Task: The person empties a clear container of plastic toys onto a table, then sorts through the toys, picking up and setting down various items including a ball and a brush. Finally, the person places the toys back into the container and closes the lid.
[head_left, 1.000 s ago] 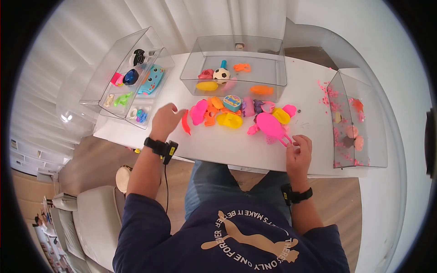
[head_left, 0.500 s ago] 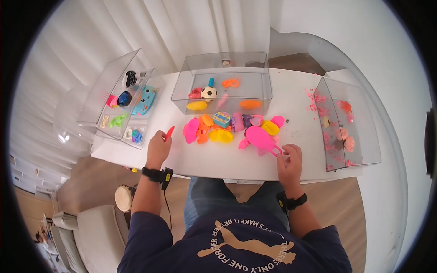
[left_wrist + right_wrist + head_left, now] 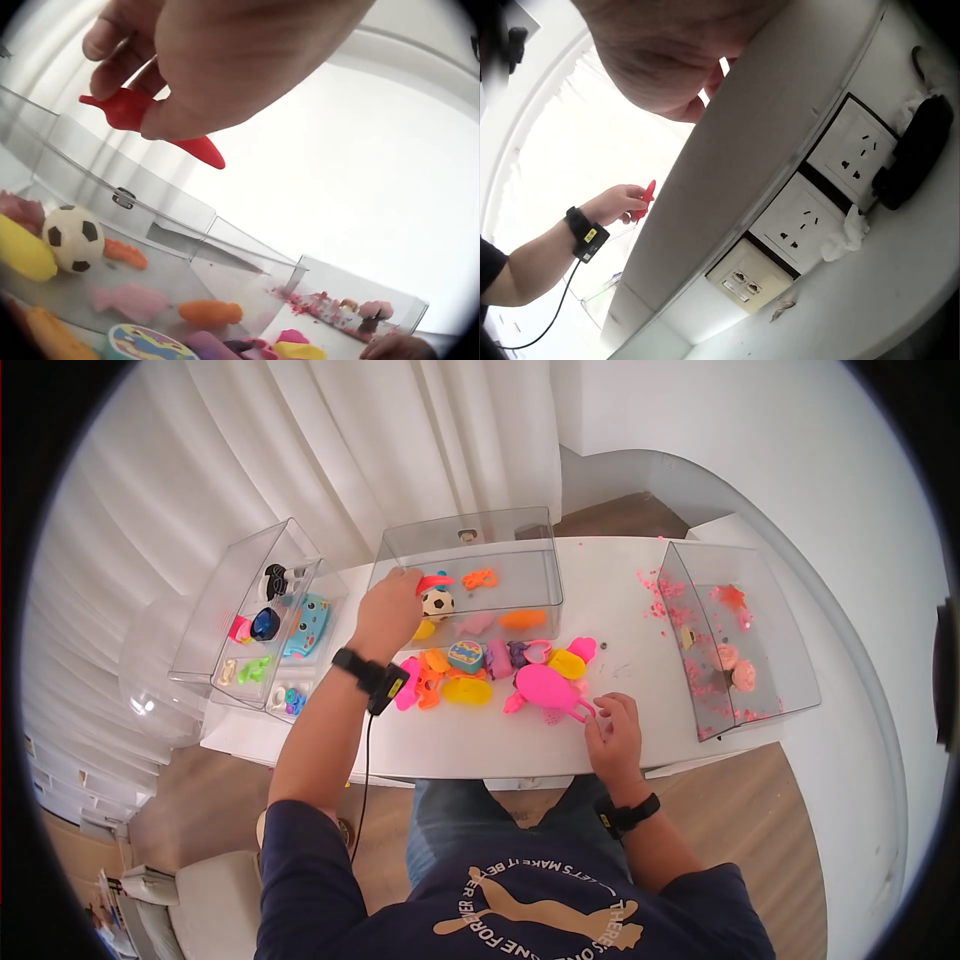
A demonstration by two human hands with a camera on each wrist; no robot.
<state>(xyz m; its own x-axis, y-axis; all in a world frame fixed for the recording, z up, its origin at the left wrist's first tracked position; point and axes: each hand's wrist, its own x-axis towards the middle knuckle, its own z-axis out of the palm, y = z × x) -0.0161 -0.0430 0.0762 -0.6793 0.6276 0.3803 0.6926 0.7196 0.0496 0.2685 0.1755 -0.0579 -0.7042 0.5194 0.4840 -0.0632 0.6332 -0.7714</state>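
By the head view's clock face: at 11 o'clock, the pepper [image 3: 434,582] is plain red and the ball [image 3: 437,605] white with black patches. Near the centre, a teal toy [image 3: 465,657] has a blue-and-yellow patterned top. At 4 o'clock, a paddle [image 3: 547,689] is hot pink. Between 2 and 3, a star [image 3: 732,598] is orange. At 6, the navy shirt [image 3: 400,890] bears a tan silhouette and white lettering.

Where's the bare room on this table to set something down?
On the table, between the toy pile and the right clear box, apart from small specks; the front strip between pile and near edge, left of the right hand. It's crowded along the front of the middle box.
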